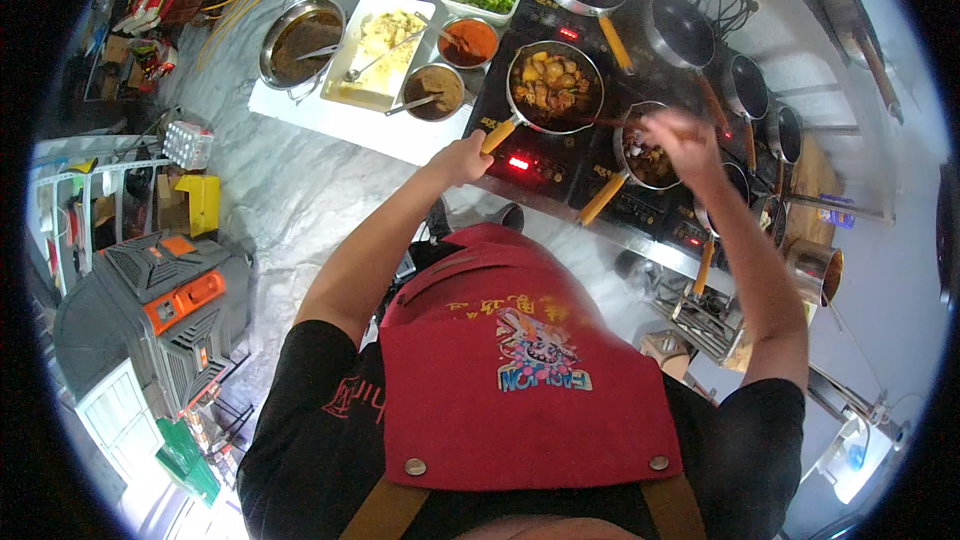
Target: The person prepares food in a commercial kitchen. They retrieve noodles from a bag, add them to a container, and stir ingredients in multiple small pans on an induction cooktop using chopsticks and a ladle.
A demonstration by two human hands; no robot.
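The left forearm slants up and to the right, ending in the left hand, whose fingers are clamped around the yellowish handle of a frying pan. This pan, holding browned chunks of food, sits on a black cooktop. Just to the right stands a second pan. The right arm, bent at the elbow, brings the right hand above it; blur hides whether those fingers are together or apart.
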